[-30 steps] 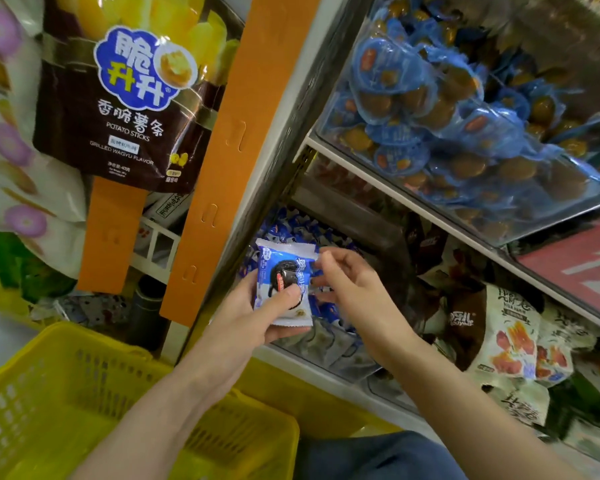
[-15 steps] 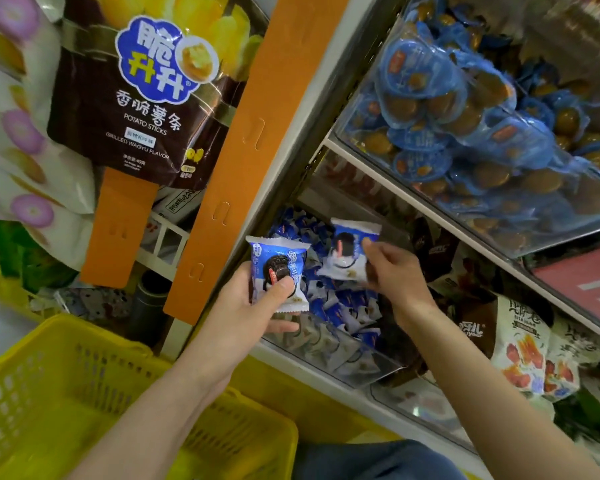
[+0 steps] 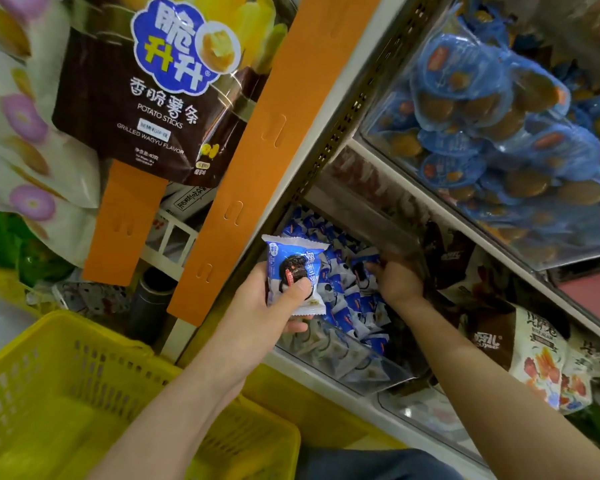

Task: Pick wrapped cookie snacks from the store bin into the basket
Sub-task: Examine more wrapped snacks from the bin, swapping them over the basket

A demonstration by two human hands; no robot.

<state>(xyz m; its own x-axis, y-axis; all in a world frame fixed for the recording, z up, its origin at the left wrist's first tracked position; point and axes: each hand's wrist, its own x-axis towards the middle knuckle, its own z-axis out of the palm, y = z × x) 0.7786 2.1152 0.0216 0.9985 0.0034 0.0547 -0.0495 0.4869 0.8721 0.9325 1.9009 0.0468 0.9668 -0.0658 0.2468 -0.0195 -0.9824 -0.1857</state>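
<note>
Head view shows a wrapped cookie snack (image 3: 293, 271), blue and white with a dark cookie printed on it, held upright in the left hand (image 3: 267, 306). The thumb presses its front near the lower edge and the fingers curl behind it. The snack is in the air just in front of the clear store bin (image 3: 361, 379), above and to the right of the yellow basket (image 3: 66, 393), not in it. The bin, on the lower shelf, holds a pile of like packs (image 3: 354, 303). The right hand (image 3: 399, 278) reaches into that pile with its fingertips against a blue pack at the back. That hand is blurred, so whether it grips the pack or only touches it cannot be told. An orange strip (image 3: 257, 161) runs down the shelf post left of the bin, and a brown potato sticks bag (image 3: 160, 109) hangs beside it. On the shelf above, an upper bin (image 3: 568, 251) is full of blue-wrapped snacks.
</note>
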